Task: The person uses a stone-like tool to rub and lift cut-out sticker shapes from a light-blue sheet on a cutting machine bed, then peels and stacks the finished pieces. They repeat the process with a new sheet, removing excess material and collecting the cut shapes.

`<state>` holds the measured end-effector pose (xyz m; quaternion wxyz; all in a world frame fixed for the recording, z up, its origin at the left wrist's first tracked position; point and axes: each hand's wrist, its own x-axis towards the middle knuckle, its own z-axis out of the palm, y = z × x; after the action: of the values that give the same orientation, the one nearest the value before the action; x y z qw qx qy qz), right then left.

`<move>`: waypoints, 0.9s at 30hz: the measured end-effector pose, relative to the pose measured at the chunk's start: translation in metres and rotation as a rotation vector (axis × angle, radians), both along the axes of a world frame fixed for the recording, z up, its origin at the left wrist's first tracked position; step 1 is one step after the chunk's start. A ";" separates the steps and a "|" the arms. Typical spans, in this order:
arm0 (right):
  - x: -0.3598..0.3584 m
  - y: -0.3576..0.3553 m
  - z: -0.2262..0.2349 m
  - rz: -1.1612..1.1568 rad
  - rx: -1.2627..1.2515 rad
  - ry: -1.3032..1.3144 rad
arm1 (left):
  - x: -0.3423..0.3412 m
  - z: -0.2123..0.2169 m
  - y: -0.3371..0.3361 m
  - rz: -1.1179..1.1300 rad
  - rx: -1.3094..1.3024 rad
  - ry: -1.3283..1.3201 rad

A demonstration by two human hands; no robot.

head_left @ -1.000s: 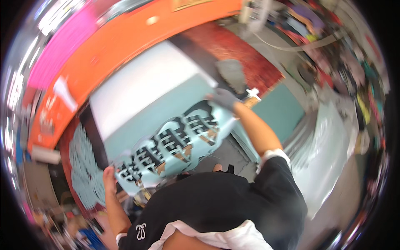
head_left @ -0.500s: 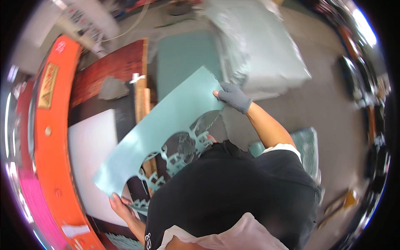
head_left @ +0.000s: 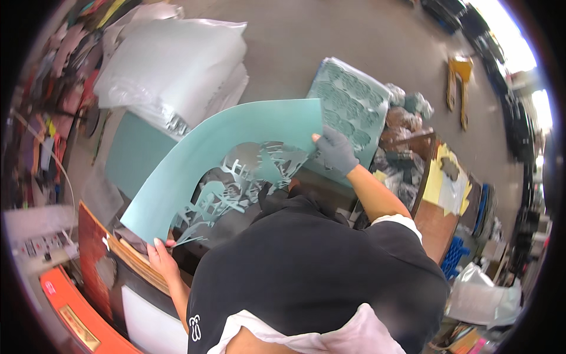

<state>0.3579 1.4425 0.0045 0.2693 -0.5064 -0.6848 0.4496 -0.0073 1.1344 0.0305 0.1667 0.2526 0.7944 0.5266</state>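
A pale green foam-like sheet (head_left: 194, 144) with ragged cut-outs along its near side bows upward between my hands. My left hand (head_left: 162, 259), bare, pinches its lower left corner. At the right end, my right hand (head_left: 337, 150), in a grey glove with the thumb tip uncovered, grips the sheet's edge. Thin lattice strips (head_left: 215, 200) dangle from the sheet's cut side in front of my body. Beyond my right hand lies a stack of green sheets (head_left: 348, 97) marked with rounded cut shapes.
A plastic-wrapped stack (head_left: 177, 65) stands at the far left, beside a plain green sheet stack (head_left: 138, 153). An orange machine beam (head_left: 76, 312) and a white board (head_left: 150, 324) are at lower left. Bagged pieces (head_left: 404, 127), a wooden table (head_left: 436, 230) and a yellow pallet jack (head_left: 458, 82) are right.
My body has turned right, away from the orange machine, carrying the sheet along. The sheet now bows more, and the stack with rounded shapes has come into fuller view. Both hands keep their hold.
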 end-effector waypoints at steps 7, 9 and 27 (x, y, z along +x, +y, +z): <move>0.118 -0.052 0.006 -0.362 0.012 0.175 | 0.010 0.014 0.131 -0.526 -0.058 0.144; 0.137 -0.083 0.011 -0.466 0.161 0.200 | 0.018 0.021 0.153 -0.594 -0.058 0.106; 0.304 -0.139 0.047 -1.066 0.298 0.244 | 0.143 0.029 0.334 -1.083 0.124 -0.190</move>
<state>0.6623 1.3036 0.0514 0.6049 -0.6829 -0.3545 0.2051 0.1360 1.4685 0.0597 0.4693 0.5859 0.4998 0.4320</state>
